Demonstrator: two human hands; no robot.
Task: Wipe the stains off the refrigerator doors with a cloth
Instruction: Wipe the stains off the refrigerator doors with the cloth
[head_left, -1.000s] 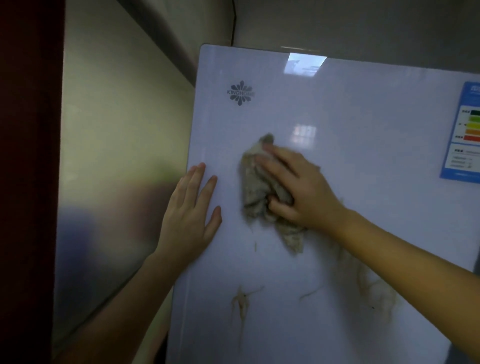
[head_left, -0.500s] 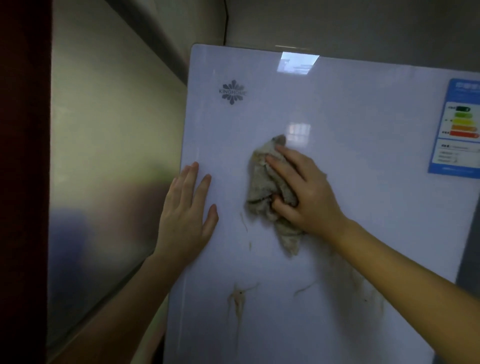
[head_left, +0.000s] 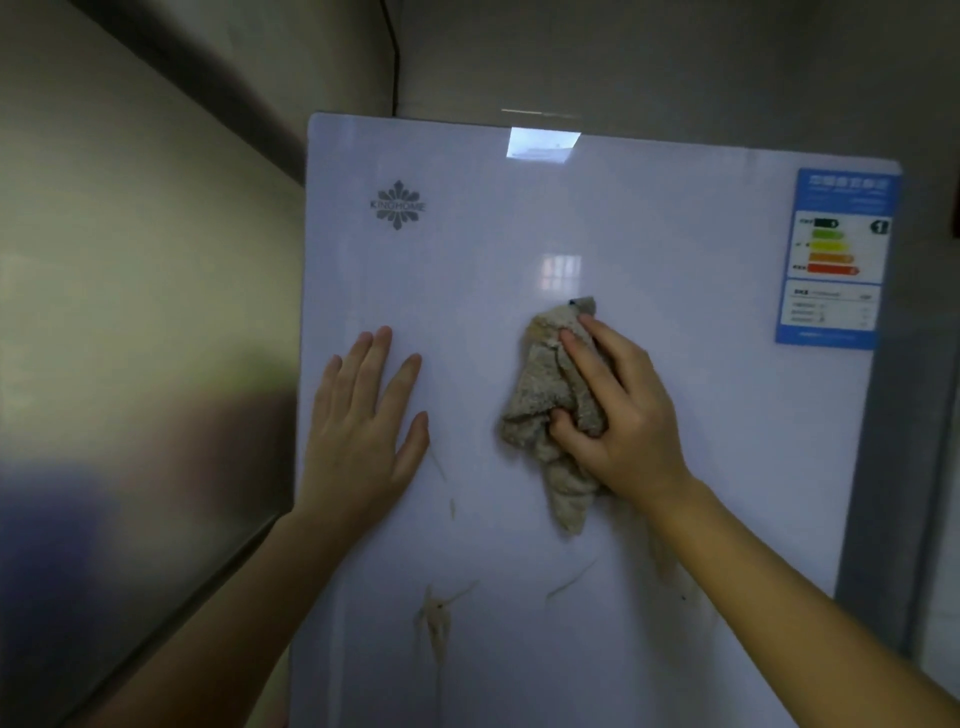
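A white glossy refrigerator door (head_left: 649, 249) fills the view. My right hand (head_left: 618, 415) presses a crumpled beige cloth (head_left: 545, 400) against the middle of the door, thumb curled into the cloth's folds. My left hand (head_left: 363, 426) lies flat on the door near its left edge, fingers straight and spread. Brown streaky stains mark the door lower down: one large smear (head_left: 434, 618) below my left hand, a thin streak (head_left: 569, 582) below the cloth, and faint marks (head_left: 441, 467) beside my left thumb.
A grey flower logo (head_left: 397, 205) sits at the door's upper left and a blue energy label (head_left: 836, 260) at its upper right. A shiny metallic panel (head_left: 140, 338) stands to the left of the fridge. Grey wall rises behind.
My right hand has slid the cloth rightward across the door, away from my left hand. The left hand has stayed flat near the left edge.
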